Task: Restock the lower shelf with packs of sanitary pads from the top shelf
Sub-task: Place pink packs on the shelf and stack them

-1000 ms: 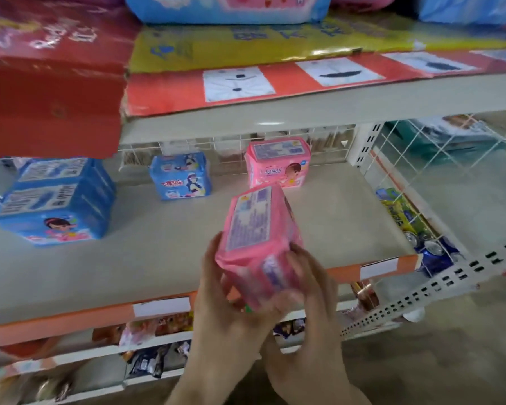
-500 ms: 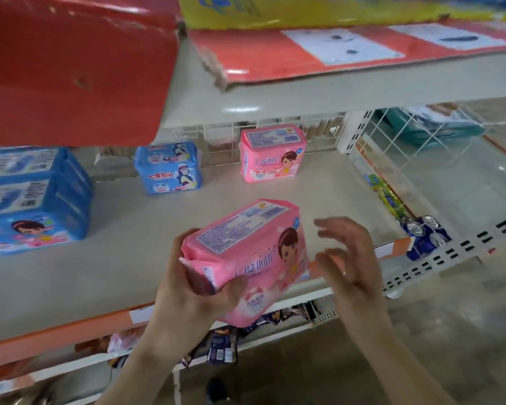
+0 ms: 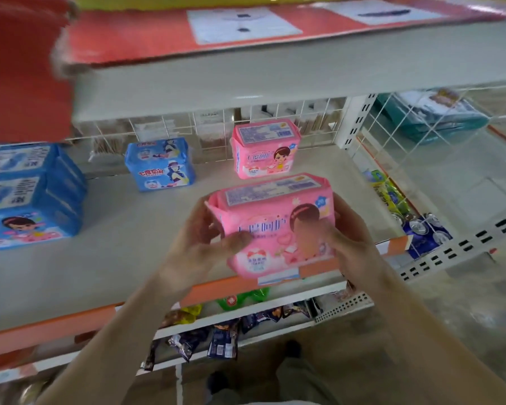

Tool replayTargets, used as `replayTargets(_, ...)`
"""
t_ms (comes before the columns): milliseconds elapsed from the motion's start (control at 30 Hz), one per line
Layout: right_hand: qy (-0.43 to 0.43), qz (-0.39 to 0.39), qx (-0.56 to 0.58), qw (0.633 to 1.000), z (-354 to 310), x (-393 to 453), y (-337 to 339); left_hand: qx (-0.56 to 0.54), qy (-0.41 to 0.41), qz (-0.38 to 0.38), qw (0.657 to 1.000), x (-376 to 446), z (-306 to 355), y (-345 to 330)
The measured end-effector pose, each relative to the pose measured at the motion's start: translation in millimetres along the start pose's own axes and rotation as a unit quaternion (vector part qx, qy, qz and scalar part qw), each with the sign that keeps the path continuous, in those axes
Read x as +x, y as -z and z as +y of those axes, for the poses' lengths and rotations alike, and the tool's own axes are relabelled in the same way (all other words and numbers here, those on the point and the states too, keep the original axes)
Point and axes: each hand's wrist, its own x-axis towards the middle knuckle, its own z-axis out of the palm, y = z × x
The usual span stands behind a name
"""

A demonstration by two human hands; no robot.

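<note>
Both hands grip one pink pack above the front edge of the lower shelf, the left hand clamped on its left end and the right hand on its right end, long axis running left to right, label face toward the person. Directly behind it, near the back grid, stands a matching pink pack, with a blue pack to that one's left. Half a second ago only the left hand held the pack, tilted, while the right hovered clear; now it sits level and closer to the shelf.

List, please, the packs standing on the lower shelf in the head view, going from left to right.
Big blue pack → small blue pack → pink pack at the back. The pink pack in the hands is left out: it is held in front of the shelf, not standing on it.
</note>
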Motion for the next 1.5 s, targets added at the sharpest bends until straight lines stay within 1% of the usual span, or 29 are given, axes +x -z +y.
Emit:
replayTargets(133,0.017,0.028,-0.021,0.999,3,18,27,0.072,0.003,0.115,0.991,15,-11,-18)
replayTargets(200,0.012,0.024,-0.016,1.0,6,30,38,0.122,-0.003,0.143,0.982,23,-16,-29)
replayTargets(300,-0.004,0.002,-0.034,0.999,12,45,50,0.189,-0.003,0.147,0.971,37,-20,-43)
replayTargets(367,-0.022,-0.023,-0.073,0.997,16,54,60,0.217,-0.008,0.148,0.965,47,-21,-48)
replayTargets(433,-0.049,-0.035,-0.115,0.992,21,67,70,0.241,-0.014,0.159,0.957,57,-21,-51)
replayTargets(500,-0.057,-0.046,-0.152,0.986,27,81,79,0.255,-0.018,0.173,0.951,67,-21,-52)
replayTargets(700,-0.052,-0.039,-0.196,0.978,54,108,95,0.302,-0.016,0.194,0.933,89,-31,-51)
replayTargets(800,-0.054,-0.058,-0.211,0.974,62,118,98,0.311,-0.008,0.201,0.929,97,-35,-49)
replayTargets(933,-0.046,-0.063,-0.213,0.974,64,129,100,0.309,-0.007,0.207,0.928,110,-37,-46)
replayTargets(1167,-0.037,-0.055,-0.229,0.971,70,140,97,0.308,-0.017,0.215,0.927,121,-41,-44)
replayTargets(1300,-0.032,-0.037,-0.239,0.97,72,139,94,0.316,-0.015,0.212,0.925,123,-41,-44)
replayTargets(1500,-0.035,-0.024,-0.249,0.968,74,137,103,0.326,-0.013,0.211,0.921,118,-46,-44)
